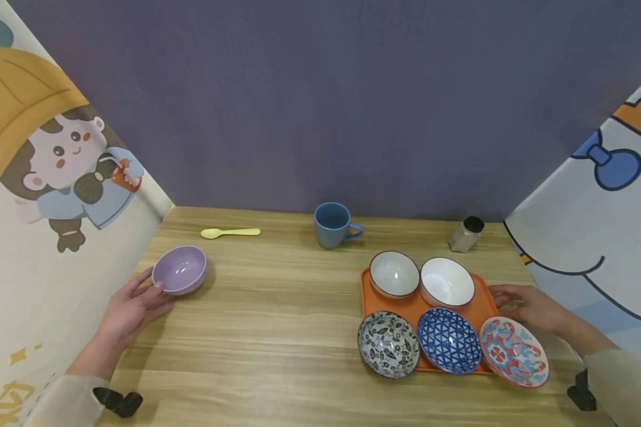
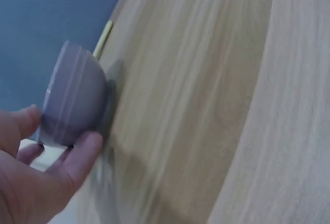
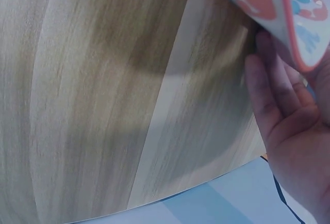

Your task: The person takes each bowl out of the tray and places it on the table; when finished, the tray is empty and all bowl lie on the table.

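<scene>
On the left side, my left hand [image 1: 135, 308] holds a purple bowl [image 1: 180, 270] by its near side. In the left wrist view the thumb lies at the rim of the bowl [image 2: 75, 95] and fingers [image 2: 85, 146] reach beneath it. Whether its base touches the table cannot be told. At the right, my right hand [image 1: 531, 305] is by the edge of an orange tray [image 1: 483, 287], just behind a red-and-blue patterned bowl [image 1: 514, 352]. Its fingers [image 3: 263, 92] look loosely extended in the right wrist view; the bowl hides part of the hand.
The tray also bears two white bowls [image 1: 395, 274], a black floral bowl [image 1: 389, 344] and a blue patterned bowl [image 1: 449, 341]. Along the back stand a yellow spoon [image 1: 229, 233], a blue mug [image 1: 332, 225] and a black-capped jar [image 1: 466, 235]. Printed sheets flank the wooden table [image 1: 267, 344].
</scene>
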### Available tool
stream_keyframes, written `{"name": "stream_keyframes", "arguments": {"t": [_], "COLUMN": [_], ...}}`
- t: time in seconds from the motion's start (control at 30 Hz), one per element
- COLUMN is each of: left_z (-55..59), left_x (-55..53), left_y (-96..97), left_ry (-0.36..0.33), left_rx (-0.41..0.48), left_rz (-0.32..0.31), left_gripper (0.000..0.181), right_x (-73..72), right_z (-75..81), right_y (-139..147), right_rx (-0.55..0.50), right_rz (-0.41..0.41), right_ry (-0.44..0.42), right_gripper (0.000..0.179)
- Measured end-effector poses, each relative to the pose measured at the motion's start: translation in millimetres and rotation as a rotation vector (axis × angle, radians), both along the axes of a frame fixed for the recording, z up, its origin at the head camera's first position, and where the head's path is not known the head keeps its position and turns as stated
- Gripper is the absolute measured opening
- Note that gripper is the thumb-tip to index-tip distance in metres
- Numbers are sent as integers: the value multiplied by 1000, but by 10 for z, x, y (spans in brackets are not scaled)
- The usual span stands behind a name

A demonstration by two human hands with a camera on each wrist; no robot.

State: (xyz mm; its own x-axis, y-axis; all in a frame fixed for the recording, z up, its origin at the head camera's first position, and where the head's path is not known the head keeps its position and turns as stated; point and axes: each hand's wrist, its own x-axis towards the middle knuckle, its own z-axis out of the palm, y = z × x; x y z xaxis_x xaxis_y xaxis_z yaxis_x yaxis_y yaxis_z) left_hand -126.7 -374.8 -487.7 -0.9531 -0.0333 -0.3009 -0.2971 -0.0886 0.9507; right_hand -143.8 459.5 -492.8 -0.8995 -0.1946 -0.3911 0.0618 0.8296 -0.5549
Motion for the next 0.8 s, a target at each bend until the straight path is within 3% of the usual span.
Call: {"name": "stream_keyframes", "arguments": {"t": [0.1,0.17,0.33,0.43,0.5,0.6,0.7,0.8], "left_z": [84,163,408,547,627,724,804,839], "left_x": [22,35,96,144,165,160,132,86], "left_y": [38,80,255,384,482,670,886,1085], "left_ry": [-10,-2,62,159,250,373,426,434], "left_rx": [-148,-298,-642,-687,-648,-585,-526,-462], "left_rz": [22,55,228,269,233,119,-18,-147], "left_gripper": [83,75,59,47,39,31,32,34], "right_x": [6,12,52,80,89,86,67,48], "right_z": [-5,-5,-19,-43,-52,-45,-12,14], "right_y": [-11,-13,1,14,20,22,14,-6], "right_rx": [10,16,39,45,40,36,48,50], "right_rz": [-7,-1,-2,-16,-7,10,25,11], "right_ry": [10,24,48,41,47,64,80,77], "right_gripper": [60,60,58,58,56,55,54,53]}}
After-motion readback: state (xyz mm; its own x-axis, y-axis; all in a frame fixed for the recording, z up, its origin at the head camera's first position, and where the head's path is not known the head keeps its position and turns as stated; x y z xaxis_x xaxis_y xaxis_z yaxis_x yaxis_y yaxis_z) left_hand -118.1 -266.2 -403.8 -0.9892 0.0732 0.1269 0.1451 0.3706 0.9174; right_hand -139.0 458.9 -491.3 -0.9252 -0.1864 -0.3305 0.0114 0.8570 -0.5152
